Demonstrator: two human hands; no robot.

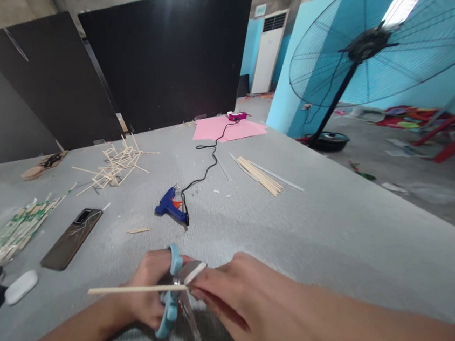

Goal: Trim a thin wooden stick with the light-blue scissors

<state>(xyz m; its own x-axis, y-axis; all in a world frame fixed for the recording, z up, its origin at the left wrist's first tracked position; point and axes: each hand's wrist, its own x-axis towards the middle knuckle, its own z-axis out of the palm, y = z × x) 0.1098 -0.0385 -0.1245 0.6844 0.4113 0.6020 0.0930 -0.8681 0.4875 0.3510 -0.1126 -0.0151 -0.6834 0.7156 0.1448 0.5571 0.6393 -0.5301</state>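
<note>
Light blue scissors (169,316) are gripped in my left hand (148,281), fingers through the handles, blades partly spread and pointing right. My right hand (238,296) pinches a thin wooden stick (125,290) near the scissors' pivot, and the stick stretches left across the handles. A short whitish piece (195,273) lies at my right fingertips against the upper blade; I cannot tell whether it is part of a second stick. Beyond my hands a blue glue gun (170,207) rests on its side on the grey table (325,246).
A tangled stick structure (116,164) stands at the back left. Bagged skewers (21,230), a phone (72,238) and a white case (21,286) lie left. Loose sticks (259,175), pink sheets (248,132) and a power strip (237,116) are farther back; a cord (204,176) crosses the middle.
</note>
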